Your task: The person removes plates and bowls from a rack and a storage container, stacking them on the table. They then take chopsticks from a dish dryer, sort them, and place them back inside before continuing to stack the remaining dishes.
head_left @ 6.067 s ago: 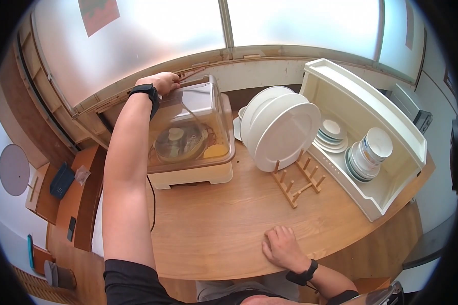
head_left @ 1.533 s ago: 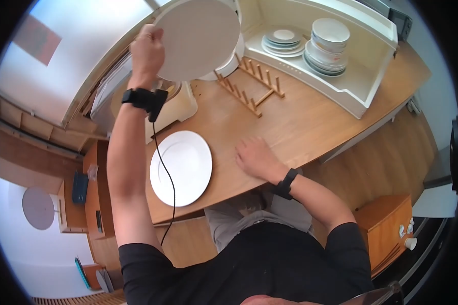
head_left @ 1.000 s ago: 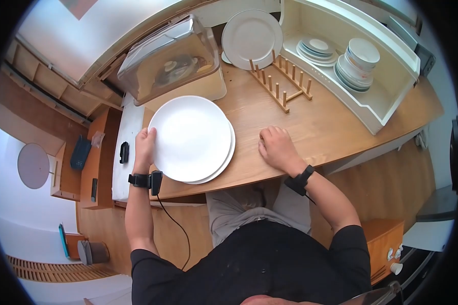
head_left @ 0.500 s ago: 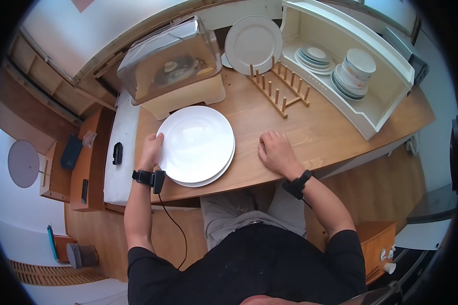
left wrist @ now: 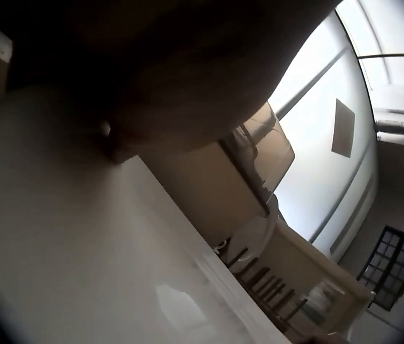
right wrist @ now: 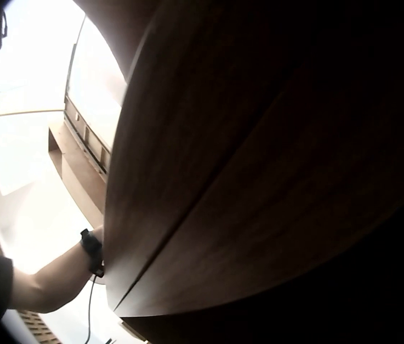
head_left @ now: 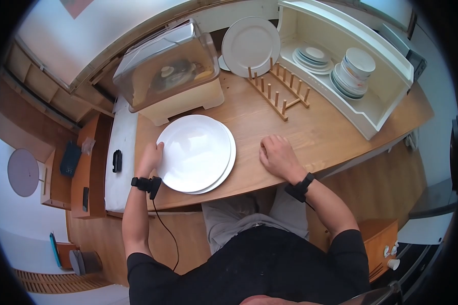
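Note:
With its thumb over the left rim, my left hand (head_left: 150, 158) grips a large white plate (head_left: 193, 152). This plate overlaps a second white plate (head_left: 232, 161), whose edge shows along the right and bottom, close to the table's front edge. In the left wrist view the dark hand (left wrist: 187, 86) is at the rim of the broad white plate (left wrist: 80, 236). My right hand (head_left: 280, 156) rests on the table to the right of the plates, fingers loosely curled, holding nothing. The right wrist view shows mainly the tabletop (right wrist: 209, 165).
A wooden peg rack (head_left: 285, 104) stands mid-table, with a large white plate (head_left: 252, 46) upright behind it. Back left is a dish box (head_left: 188, 101) with a translucent lid. A cream cabinet (head_left: 361, 117) at right holds stacked bowls (head_left: 353, 73) and small plates (head_left: 313, 58).
My left hand has come from the dish box's lid, lifted a plate at the back, and brought it down over the plate at the front. My right hand stays on the table.

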Motion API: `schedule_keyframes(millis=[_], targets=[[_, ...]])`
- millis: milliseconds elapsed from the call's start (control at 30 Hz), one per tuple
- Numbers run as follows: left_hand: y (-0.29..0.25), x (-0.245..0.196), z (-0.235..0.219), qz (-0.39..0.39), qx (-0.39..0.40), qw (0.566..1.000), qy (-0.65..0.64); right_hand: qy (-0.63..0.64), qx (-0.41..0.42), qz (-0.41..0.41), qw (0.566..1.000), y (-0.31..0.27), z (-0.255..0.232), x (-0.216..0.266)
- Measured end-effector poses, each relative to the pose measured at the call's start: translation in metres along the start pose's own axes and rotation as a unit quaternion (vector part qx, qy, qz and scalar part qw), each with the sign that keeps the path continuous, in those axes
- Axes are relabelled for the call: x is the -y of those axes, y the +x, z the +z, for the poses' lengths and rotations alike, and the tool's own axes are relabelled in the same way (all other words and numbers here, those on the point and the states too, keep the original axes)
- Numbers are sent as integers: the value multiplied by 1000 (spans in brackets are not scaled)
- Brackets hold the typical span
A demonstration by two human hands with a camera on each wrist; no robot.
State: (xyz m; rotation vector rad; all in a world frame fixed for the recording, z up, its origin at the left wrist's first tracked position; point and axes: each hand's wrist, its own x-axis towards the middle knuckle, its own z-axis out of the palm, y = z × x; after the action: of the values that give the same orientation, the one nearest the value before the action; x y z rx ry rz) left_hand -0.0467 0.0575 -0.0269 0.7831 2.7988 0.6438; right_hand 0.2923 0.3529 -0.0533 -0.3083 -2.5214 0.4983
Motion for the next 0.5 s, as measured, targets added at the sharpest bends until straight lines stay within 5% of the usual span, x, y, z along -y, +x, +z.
schedule_keyframes(millis=[500], targets=[[1,-102,-23,11,57,936,347,10,-22,-25,999,-2,-1,-10]])
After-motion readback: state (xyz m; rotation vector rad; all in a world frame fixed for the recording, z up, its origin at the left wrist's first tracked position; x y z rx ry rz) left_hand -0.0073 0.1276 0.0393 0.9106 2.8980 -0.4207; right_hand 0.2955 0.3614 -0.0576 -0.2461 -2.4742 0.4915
